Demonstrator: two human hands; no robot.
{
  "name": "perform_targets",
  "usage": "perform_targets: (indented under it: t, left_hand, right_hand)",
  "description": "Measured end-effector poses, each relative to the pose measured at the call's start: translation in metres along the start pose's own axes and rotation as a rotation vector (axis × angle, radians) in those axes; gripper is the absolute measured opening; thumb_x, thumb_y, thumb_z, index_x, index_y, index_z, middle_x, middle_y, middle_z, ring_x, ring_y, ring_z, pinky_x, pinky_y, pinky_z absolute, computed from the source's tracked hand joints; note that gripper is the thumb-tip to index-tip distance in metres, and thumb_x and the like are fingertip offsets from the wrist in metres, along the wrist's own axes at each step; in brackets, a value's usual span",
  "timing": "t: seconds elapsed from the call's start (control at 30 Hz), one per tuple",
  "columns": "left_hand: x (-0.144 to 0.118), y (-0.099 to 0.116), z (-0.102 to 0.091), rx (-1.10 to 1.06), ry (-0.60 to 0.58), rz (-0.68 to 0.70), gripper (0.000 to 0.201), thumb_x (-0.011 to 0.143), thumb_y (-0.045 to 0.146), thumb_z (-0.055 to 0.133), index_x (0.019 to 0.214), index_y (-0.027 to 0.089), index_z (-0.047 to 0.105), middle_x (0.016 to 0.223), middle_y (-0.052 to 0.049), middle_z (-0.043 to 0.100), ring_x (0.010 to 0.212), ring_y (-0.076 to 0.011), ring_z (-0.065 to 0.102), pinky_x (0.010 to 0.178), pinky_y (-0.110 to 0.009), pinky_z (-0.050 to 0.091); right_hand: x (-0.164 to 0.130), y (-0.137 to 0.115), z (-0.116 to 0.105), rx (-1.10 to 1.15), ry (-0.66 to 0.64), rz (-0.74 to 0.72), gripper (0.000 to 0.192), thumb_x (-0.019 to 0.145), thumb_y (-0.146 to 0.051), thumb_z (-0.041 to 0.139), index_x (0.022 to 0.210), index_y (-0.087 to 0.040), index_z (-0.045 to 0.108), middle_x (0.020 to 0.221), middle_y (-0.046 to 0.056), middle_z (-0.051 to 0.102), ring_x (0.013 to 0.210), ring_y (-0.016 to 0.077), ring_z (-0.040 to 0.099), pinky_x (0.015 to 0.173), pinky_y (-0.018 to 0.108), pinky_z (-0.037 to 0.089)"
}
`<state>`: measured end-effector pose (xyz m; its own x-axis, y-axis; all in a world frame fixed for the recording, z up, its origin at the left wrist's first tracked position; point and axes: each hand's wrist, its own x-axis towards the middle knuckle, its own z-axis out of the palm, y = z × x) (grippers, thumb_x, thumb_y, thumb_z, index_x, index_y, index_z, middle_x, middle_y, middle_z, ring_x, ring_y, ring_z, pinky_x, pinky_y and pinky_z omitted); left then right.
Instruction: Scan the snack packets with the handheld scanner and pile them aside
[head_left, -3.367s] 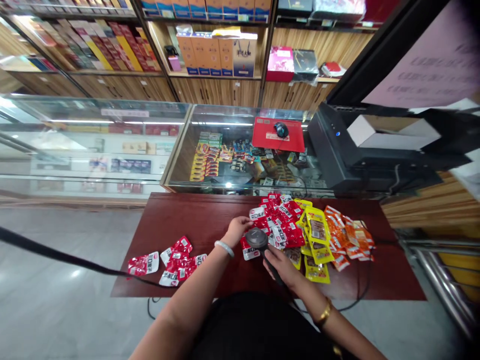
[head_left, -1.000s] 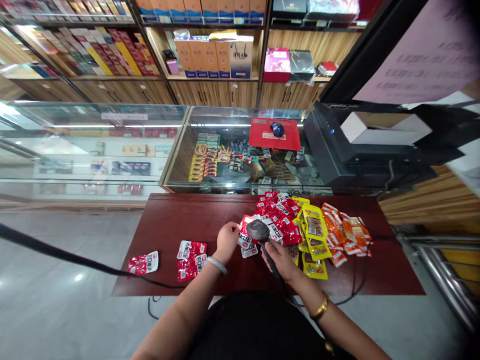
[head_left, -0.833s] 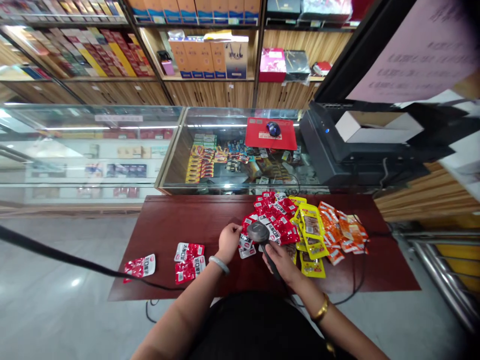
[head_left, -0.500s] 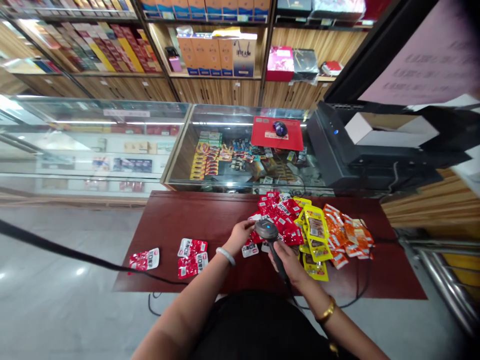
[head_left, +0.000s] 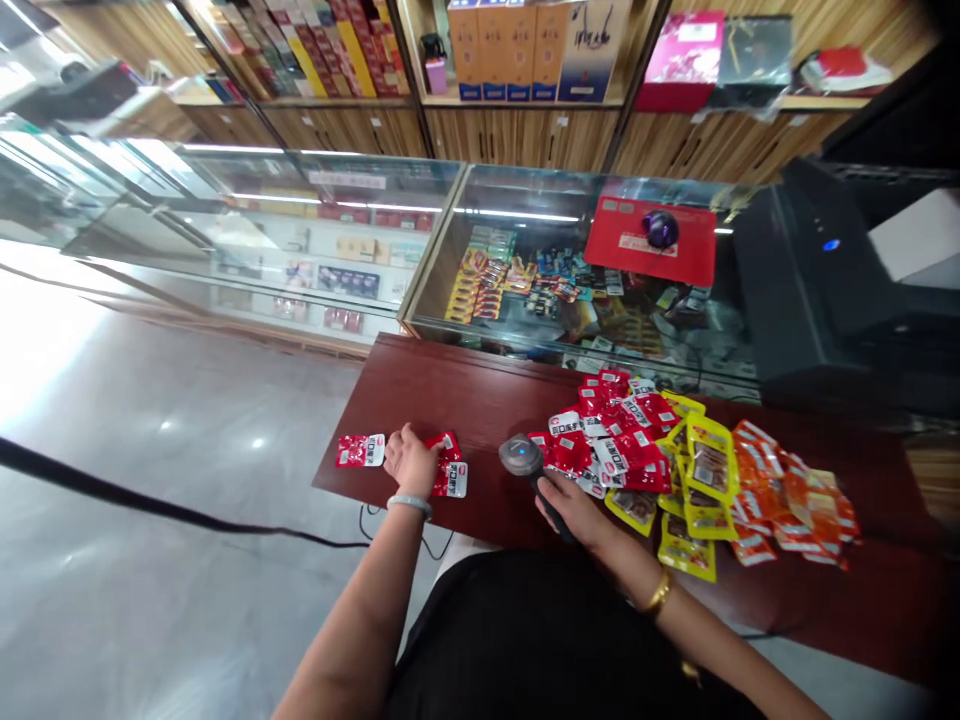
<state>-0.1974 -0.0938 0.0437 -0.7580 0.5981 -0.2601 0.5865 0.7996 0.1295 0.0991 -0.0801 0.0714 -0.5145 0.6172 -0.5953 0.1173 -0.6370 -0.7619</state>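
My left hand [head_left: 411,460] rests palm down on the small group of red snack packets [head_left: 448,468] at the left end of the dark red table [head_left: 450,385]. The fingers are loosely curled over the packets. I cannot tell whether they pinch one or only press on it. One more red packet [head_left: 360,450] lies flat just beside the hand, on its left and near the table edge.

My right hand [head_left: 574,505] is closed around the handle of the barcode scanner [head_left: 520,457]. The scanner head points down toward the table and sits just left of the large pile of red packets [head_left: 619,440]. The scanner head is between the two groups of red packets.

Right of the red pile lie yellow packets [head_left: 701,480], overlapping one another. Orange packets [head_left: 787,500] lie farther right again, also on the table.

Behind the table stands a glass display counter [head_left: 525,260]. A red mouse pad [head_left: 649,240] with a computer mouse [head_left: 660,228] lies on its top. A black machine [head_left: 817,280] stands at the right.
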Motion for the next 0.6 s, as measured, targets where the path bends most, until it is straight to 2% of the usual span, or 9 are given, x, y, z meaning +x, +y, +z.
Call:
perform_targets:
  t: [0.07,0.17,0.23,0.3,0.47,0.6]
  left_hand:
    - [0.005,-0.009,-0.002,0.063,-0.071,-0.015,0.071,0.076,0.058,0.068,0.132,0.018,0.050,0.140,-0.020,0.051,0.130,-0.0387,0.045,0.102,-0.048,0.038]
    - [0.013,-0.016,-0.003,0.112,-0.193,0.052,0.055,0.079,0.055,0.066,0.116,0.015,0.056,0.126,-0.021,0.060,0.122,-0.0360,0.055,0.096,-0.042,0.042]
    - [0.018,-0.016,-0.003,0.089,-0.262,0.097,0.046,0.082,0.051,0.064,0.110,0.014,0.057,0.116,-0.021,0.066,0.112,-0.0328,0.062,0.089,-0.036,0.045]
    - [0.020,-0.010,-0.004,0.026,-0.282,0.108,0.039,0.085,0.046,0.062,0.109,0.015,0.056,0.109,-0.018,0.069,0.103,-0.0298,0.066,0.081,-0.033,0.045]
    - [0.015,0.024,-0.002,-0.222,-0.240,0.197,0.015,0.087,0.033,0.059,0.097,0.021,0.058,0.092,-0.007,0.071,0.085,-0.0222,0.066,0.072,-0.029,0.043]
    - [-0.009,0.063,0.010,-0.494,-0.276,0.298,0.012,0.082,0.030,0.063,0.087,0.022,0.056,0.080,0.000,0.066,0.075,-0.0172,0.061,0.068,-0.025,0.042]
  right_hand:
    - [0.002,-0.002,0.007,-0.020,-0.018,0.004,0.045,0.082,-0.066,0.064,0.086,-0.023,0.055,0.056,-0.008,0.051,0.041,0.0083,0.042,0.039,0.020,0.032]
    - [0.002,-0.006,0.012,-0.034,-0.028,0.010,0.045,0.080,-0.066,0.065,0.084,-0.023,0.054,0.054,-0.008,0.050,0.042,0.0084,0.041,0.039,0.020,0.031]
    - [0.001,-0.007,0.012,-0.027,-0.023,0.021,0.049,0.078,-0.070,0.065,0.085,-0.023,0.053,0.052,-0.009,0.047,0.040,0.0083,0.040,0.038,0.020,0.030]
    - [-0.001,-0.008,0.010,-0.008,-0.011,0.030,0.054,0.076,-0.075,0.063,0.087,-0.023,0.052,0.050,-0.010,0.045,0.038,0.0080,0.038,0.037,0.019,0.029]
    - [-0.005,-0.010,0.000,0.047,0.040,0.004,0.059,0.074,-0.077,0.063,0.091,-0.022,0.054,0.052,-0.009,0.048,0.037,0.0072,0.037,0.037,0.020,0.028]
    - [-0.010,-0.021,-0.008,0.084,0.083,-0.049,0.058,0.076,-0.076,0.064,0.094,-0.022,0.056,0.053,-0.008,0.050,0.038,0.0073,0.039,0.038,0.020,0.030]
